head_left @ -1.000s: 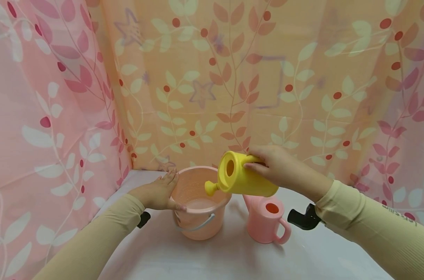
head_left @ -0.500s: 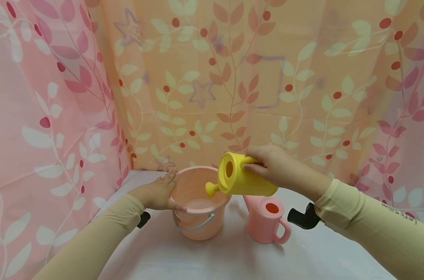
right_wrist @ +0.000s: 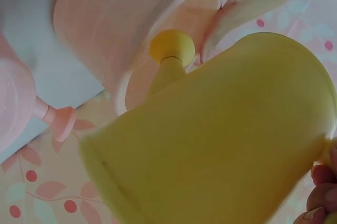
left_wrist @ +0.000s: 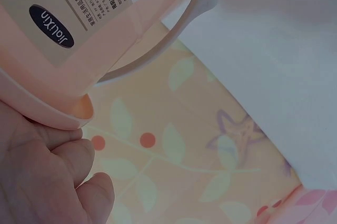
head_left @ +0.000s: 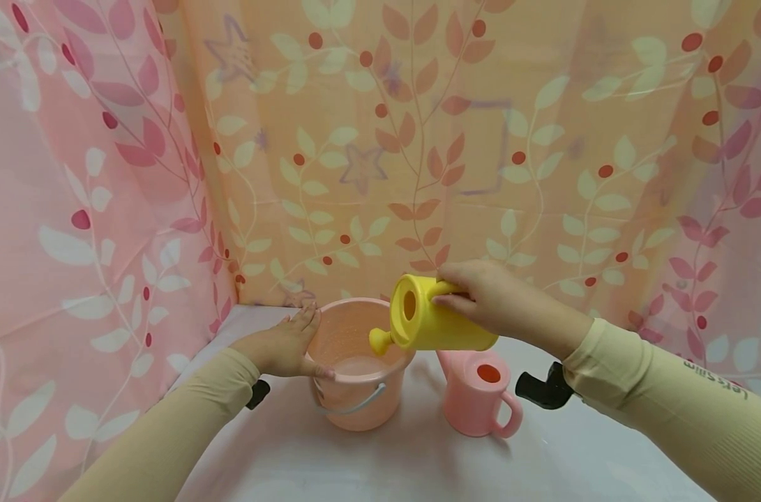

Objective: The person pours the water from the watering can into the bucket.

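Note:
My right hand grips the handle of a yellow watering can. The can is tipped to the left, its round spout head over the mouth of a pale pink bucket. No stream shows at the spout. My left hand rests on the bucket's left rim, fingers extended toward the far side and thumb at the near side; in the left wrist view its fingers lie against the rim. To the bucket's right stands a pink watering can, upright, partly below the yellow one in the head view.
The bucket's light grey bail handle hangs down in front. All this stands on a white tabletop. A leaf-patterned curtain closes off the back and sides. Black wrist mounts jut out beneath the sleeves.
The yellow watering can and my right hand have shifted very slightly left, and its top opening has turned a little. The left hand, bucket and pink can have kept their places.

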{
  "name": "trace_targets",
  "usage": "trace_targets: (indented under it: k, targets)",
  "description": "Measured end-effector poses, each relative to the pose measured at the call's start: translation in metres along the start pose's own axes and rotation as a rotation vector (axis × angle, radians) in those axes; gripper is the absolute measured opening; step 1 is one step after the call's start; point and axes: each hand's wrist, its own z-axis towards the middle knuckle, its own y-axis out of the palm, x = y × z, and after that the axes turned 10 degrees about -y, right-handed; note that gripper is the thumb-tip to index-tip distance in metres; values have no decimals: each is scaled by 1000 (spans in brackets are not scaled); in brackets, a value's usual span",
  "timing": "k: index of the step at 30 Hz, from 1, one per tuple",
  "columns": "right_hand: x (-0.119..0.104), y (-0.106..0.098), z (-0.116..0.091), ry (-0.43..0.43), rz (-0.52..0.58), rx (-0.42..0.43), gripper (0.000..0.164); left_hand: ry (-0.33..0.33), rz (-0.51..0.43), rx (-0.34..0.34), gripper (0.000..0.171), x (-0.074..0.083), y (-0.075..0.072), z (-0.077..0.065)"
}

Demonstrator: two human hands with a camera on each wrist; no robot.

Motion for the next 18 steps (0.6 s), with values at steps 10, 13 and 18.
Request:
trace_targets:
  k: [10,13,18]
  targets:
    - [-1,1,3,-52,-10,-3,17,-4,-2,3,122,0,1,0]
    - [-2,0,3,-64,-15,-2,17,-2,-3,5,121,0,1,0]
    - [-2,-1,4,-80,-23,-2,20,5,-4,5,121,0,0,0]
